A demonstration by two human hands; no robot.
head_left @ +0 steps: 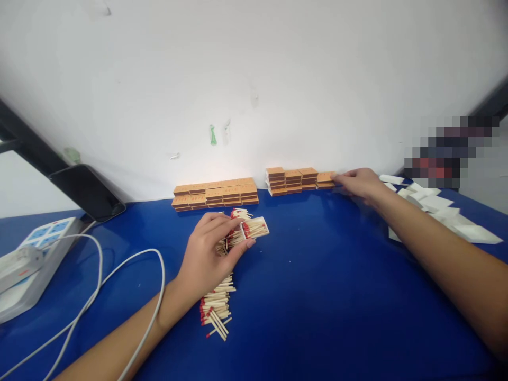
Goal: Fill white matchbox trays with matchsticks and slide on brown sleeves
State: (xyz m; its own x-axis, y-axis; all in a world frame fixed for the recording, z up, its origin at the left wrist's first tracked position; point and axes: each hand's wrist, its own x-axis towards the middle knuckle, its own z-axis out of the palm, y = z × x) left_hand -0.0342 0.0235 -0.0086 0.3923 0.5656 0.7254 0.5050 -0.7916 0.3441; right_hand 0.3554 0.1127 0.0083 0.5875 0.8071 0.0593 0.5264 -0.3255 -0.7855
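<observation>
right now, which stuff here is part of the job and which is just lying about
In use: left hand on the tray of matches, loose matches, right hand at the orange boxes, white trays.
Lying about: power strip, cable, phone.

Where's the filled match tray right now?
Head view, centre-left on the blue table: match tray held by the left hand, before the left matchbox stack.

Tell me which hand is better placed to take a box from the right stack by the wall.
Right, most likely: the right hand touches the end of that stack, while the left hand holds a tray of matches.
</observation>
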